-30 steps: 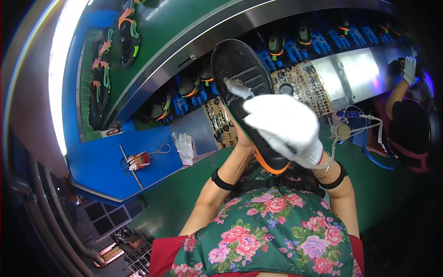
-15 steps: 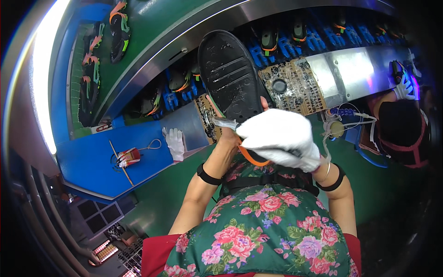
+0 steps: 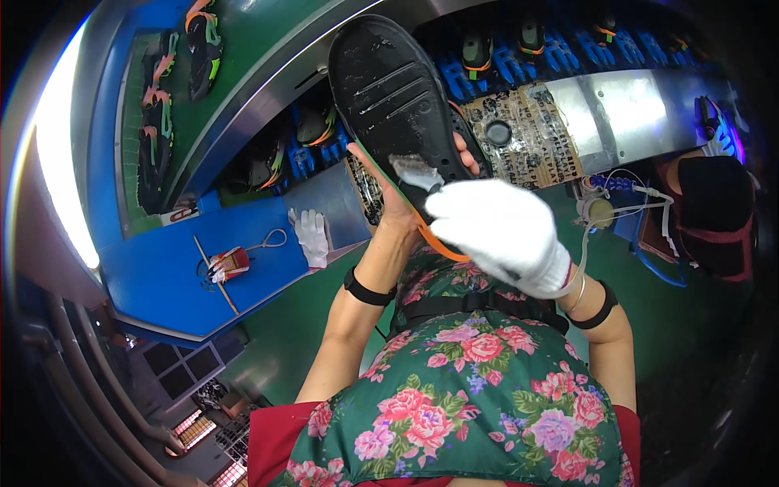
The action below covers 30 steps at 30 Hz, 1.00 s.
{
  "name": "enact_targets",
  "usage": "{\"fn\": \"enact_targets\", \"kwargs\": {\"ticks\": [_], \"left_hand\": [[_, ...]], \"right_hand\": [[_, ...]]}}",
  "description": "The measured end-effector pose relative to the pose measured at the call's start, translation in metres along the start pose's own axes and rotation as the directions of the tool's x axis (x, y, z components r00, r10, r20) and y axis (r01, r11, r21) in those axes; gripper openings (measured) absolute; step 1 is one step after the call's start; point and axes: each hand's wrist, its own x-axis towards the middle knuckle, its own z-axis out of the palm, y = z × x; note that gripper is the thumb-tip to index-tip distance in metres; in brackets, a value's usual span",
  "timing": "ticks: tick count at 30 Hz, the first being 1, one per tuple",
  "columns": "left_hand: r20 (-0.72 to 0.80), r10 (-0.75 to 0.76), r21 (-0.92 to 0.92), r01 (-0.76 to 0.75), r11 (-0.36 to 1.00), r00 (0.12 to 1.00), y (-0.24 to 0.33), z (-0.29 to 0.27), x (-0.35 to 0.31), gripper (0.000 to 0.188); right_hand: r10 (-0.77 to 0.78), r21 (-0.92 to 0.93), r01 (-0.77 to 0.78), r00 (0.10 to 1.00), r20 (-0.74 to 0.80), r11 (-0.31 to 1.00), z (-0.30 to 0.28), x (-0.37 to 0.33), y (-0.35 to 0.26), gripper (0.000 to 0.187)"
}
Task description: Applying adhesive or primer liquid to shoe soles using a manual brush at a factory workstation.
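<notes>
As left hand (image 3: pixel 395 204) cradles beneath, black sole (image 3: pixel 388 89) atop, grooved

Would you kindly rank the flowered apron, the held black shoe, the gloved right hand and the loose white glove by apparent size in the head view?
1. Flowered apron
2. Held black shoe
3. Gloved right hand
4. Loose white glove

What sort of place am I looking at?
Likely a shoe factory: the left hand holds a black sole, shoes line up among blue holders, and a co-worker's gloved hand shows at right.
</notes>
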Motion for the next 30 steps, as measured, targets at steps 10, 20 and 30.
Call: {"fn": "enact_targets", "kwargs": {"ticks": [10, 20, 30], "left_hand": [[0.168, 0.036, 0.050, -0.045, 0.998, 0.985, 0.018, -0.009, 0.006, 0.109], [0.120, 0.126, 0.067, -0.135, 0.989, 0.985, 0.026, -0.013, 0.008, 0.134], [0.309, 0.079, 0.053, -0.100, 0.994, 0.948, 0.036, -0.019, 0.015, 0.084]], "right_hand": [[0.032, 0.093, -0.029, 0.999, -0.033, 0.995, -0.002, 0.003, -0.009, 0.031], [0.018, 0.079, -0.019, 1.000, 0.010, 0.997, 0.001, -0.007, -0.008, 0.033], [0.161, 0.261, -0.144, 0.986, -0.043, 0.954, 0.000, -0.005, -0.010, 0.018]]}}
